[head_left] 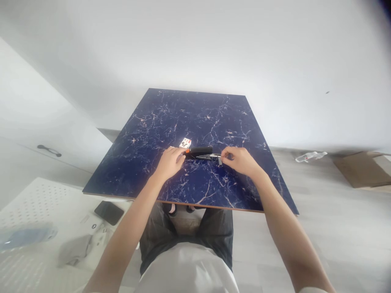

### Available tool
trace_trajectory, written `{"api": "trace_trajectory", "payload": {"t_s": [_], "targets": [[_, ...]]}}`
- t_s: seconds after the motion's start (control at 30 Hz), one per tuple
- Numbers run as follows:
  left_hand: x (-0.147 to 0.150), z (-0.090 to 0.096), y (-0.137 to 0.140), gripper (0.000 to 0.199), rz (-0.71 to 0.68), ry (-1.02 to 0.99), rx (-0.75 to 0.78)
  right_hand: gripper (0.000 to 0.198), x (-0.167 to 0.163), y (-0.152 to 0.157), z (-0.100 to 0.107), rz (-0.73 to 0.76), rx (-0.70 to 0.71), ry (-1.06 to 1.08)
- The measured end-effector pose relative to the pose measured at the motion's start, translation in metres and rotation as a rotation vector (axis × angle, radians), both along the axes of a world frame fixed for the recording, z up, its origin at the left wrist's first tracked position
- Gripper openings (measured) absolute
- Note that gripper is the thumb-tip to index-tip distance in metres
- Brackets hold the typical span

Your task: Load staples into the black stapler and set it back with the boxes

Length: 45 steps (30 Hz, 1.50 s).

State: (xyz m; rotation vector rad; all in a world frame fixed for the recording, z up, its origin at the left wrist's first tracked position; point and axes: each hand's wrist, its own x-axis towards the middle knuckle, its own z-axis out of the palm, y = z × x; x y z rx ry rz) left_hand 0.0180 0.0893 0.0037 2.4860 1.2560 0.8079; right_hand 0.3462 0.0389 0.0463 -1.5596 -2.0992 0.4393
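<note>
A black stapler (200, 151) with an orange part at its left end lies across the blue marbled table, and its silver metal inner part shows along the near side. My left hand (170, 162) is closed at the orange end, fingers against it. At the stapler's other end, my right hand (240, 160) pinches with thumb and forefinger beside the silver metal. A small silver-grey piece (220, 161), perhaps a strip of staples, shows at those fingertips. Just beyond my left fingers sits a small white box (185, 143) with a dark picture and red marks on it.
The table (195, 114) stands against a white wall. Lower left, a white perforated surface holds a black phone (109, 213) and a grey cloth-like item (75, 249). On the floor at right lie clear plastic bottles (306, 156) and a cardboard box (363, 169).
</note>
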Motion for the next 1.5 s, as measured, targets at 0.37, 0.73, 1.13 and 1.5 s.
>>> {"api": "trace_trajectory", "payload": {"t_s": [0.37, 0.73, 1.13, 1.5], "targets": [[0.001, -0.001, 0.001, 0.032, -0.001, 0.021, 0.016, 0.025, -0.03, -0.021, -0.038, -0.477, 0.025, -0.123], [0.005, 0.004, -0.008, 0.029, 0.022, -0.062, 0.086, 0.01, -0.026, -0.045, -0.027, -0.229, -0.069, 0.053], [0.06, -0.004, -0.043, 0.019, -0.253, -0.485, -0.535, 0.022, -0.073, -0.06, -0.03, -0.034, 0.207, 0.163], [0.053, 0.004, -0.047, 0.021, -0.15, -0.404, -0.145, 0.011, -0.022, -0.023, -0.015, -0.08, 0.214, 0.114]]}}
